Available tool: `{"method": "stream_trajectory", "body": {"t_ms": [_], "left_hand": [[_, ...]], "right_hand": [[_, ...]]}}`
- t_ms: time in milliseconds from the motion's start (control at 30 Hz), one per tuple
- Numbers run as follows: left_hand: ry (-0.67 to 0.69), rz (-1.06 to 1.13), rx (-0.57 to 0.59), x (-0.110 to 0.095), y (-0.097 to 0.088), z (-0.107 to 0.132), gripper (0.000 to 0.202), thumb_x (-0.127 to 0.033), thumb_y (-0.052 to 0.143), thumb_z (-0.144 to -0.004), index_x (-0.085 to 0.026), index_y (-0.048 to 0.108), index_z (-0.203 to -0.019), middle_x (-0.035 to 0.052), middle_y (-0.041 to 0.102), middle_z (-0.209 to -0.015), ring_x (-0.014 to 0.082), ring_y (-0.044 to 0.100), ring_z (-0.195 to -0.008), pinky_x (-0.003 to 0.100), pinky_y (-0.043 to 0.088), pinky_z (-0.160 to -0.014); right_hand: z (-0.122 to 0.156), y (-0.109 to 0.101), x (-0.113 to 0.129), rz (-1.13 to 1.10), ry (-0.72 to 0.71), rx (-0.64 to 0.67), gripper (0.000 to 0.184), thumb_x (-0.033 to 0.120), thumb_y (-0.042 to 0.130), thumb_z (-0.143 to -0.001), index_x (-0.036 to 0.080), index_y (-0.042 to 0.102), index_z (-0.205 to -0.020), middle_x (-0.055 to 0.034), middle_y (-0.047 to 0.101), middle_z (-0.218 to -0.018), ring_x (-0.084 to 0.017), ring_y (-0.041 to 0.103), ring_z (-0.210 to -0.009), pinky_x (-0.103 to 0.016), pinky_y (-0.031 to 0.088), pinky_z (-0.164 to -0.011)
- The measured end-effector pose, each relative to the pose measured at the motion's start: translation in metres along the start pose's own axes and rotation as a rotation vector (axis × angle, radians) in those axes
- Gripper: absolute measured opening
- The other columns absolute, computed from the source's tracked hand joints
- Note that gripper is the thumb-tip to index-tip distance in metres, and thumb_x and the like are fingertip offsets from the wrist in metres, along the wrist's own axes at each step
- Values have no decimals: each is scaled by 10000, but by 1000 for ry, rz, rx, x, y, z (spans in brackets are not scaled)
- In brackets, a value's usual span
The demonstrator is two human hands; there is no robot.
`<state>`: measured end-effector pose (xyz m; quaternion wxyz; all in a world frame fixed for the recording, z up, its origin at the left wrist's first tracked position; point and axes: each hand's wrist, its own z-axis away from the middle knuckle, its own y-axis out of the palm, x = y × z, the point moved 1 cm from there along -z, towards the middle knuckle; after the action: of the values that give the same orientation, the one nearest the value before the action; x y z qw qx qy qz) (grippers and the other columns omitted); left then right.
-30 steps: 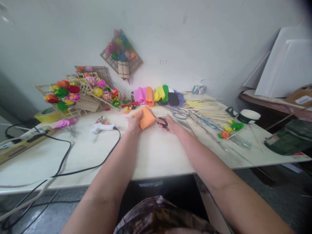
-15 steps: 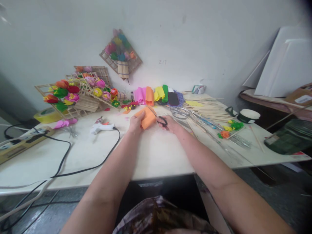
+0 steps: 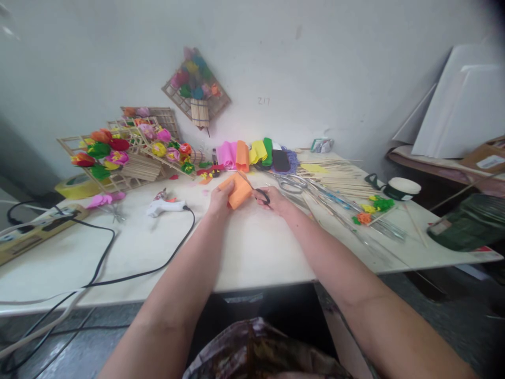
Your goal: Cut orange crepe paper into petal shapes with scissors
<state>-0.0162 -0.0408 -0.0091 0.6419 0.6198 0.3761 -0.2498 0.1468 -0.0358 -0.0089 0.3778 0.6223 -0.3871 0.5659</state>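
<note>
My left hand [image 3: 218,199] pinches a folded piece of orange paper [image 3: 236,190] a little above the white table [image 3: 252,247]. My right hand [image 3: 274,201] grips black-handled scissors [image 3: 258,192], whose blades reach up along the right edge of the orange paper. Both hands sit near the table's middle, just in front of a row of coloured paper rolls [image 3: 252,152].
A white glue gun [image 3: 165,206] with a black cord lies left of my hands. Wooden racks of paper flowers [image 3: 122,152] stand at the back left, and a power strip [image 3: 35,231] lies at the far left. To the right are wooden sticks [image 3: 339,179], spare scissors [image 3: 292,183] and a tape roll [image 3: 402,187].
The orange paper and my hands have shifted very slightly; the scissors stay against the paper's right edge.
</note>
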Motion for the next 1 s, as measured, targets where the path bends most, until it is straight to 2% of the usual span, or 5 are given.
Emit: {"method": "stream_trajectory", "body": {"t_ms": [267,467,600,833,1000], "left_hand": [[0,6,-45,-1,-5,-5,178,-206,707,-659,-114,641,-796,81,690,-768,229,667,-750,404,559,-739],[-15,-27,-81,-5,-4,-3,131,-183,695,-661,-120,640,-761,64,672,-709,220,661,-754,404,549,-744],[-35,-39,-39,-3,-4,-4,192,-192,722,-633,-102,648,-786,81,677,-745,212,652,-733,395,542,-743],[-41,-57,43,0,-4,-4,276,-223,765,-566,-94,650,-781,73,679,-736,187,632,-663,341,544,-651],[-48,-67,43,-1,-3,-3,266,-208,754,-567,-89,655,-783,77,685,-749,189,635,-680,336,545,-655]], "right_hand": [[2,1,2,14,9,20,265,361,654,-683,163,502,-596,71,365,-431,-34,262,-344,-178,162,-294],[4,-1,1,16,63,24,252,364,658,-706,151,530,-664,53,445,-463,-30,297,-338,-165,197,-289],[5,-2,1,-1,55,32,282,398,669,-699,154,530,-683,55,452,-474,-34,322,-343,-161,221,-287],[6,-2,2,-46,61,44,301,401,690,-681,163,507,-690,58,457,-488,-40,351,-350,-164,237,-295],[8,-1,5,-45,67,30,294,393,681,-692,168,494,-670,62,438,-477,-39,335,-355,-159,226,-300]]}}
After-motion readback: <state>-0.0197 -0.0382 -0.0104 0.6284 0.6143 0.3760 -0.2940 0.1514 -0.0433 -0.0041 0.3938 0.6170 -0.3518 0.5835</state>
